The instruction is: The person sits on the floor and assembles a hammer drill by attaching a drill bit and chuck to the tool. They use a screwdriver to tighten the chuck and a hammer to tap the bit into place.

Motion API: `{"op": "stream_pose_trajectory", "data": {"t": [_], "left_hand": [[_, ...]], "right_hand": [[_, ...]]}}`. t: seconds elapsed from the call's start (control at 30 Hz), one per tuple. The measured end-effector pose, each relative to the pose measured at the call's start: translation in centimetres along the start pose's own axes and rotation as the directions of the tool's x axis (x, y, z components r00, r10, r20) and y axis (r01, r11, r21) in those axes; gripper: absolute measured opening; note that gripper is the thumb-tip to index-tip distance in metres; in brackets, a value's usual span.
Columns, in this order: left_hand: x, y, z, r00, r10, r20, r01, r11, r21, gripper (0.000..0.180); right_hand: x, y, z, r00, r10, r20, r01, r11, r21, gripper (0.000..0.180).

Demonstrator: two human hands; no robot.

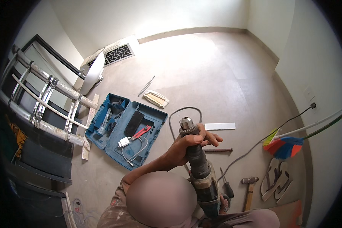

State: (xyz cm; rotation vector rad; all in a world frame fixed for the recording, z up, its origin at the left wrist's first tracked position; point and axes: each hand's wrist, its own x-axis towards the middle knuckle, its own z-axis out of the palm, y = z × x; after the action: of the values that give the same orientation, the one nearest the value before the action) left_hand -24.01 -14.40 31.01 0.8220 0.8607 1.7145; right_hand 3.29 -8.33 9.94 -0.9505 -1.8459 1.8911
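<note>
My left hand is wrapped round the front collar of a corded power drill, with the thumb across it and the fingers reaching past its right side. Pointing up and away from me, the drill shows a silver keyed chuck with no bit in it. Its lower body rests by my legs, and its handle is hidden. I cannot make out my right hand. Just right of the drill, a long brownish metal rod and a white flat strip lie on the floor. A screwdriver and a hammer lie nearer me.
An open blue tool case at left holds a white charger and a red-handled tool. A ladder lies beyond it. At right are flip-flops, a colourful broom and a black cord running to a wall socket.
</note>
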Motion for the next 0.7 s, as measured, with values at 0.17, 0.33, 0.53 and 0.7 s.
{"op": "stream_pose_trajectory", "data": {"t": [0.17,0.33,0.53,0.7], "left_hand": [[0.2,-0.3,0.3,0.981,0.016,0.192,0.010,0.991,-0.133,0.024],[0.7,-1.0,1.1,0.999,0.040,0.036,-0.035,0.991,-0.133,0.031],[1.1,-2.5,0.5,0.975,0.220,0.019,-0.187,0.870,-0.457,0.081],[1.8,-3.3,0.3,0.980,0.160,-0.120,-0.192,0.918,-0.346,0.070]], "right_hand": [[-1.1,0.4,-0.3,1.000,0.009,-0.003,-0.009,1.000,0.000,0.068],[-1.4,0.5,-1.1,1.000,0.003,-0.024,-0.003,1.000,-0.012,0.068],[-1.3,0.5,-0.6,1.000,-0.002,-0.007,0.002,1.000,0.007,0.067],[-1.1,0.5,-1.0,1.000,-0.001,-0.027,0.001,1.000,0.005,0.067]]}}
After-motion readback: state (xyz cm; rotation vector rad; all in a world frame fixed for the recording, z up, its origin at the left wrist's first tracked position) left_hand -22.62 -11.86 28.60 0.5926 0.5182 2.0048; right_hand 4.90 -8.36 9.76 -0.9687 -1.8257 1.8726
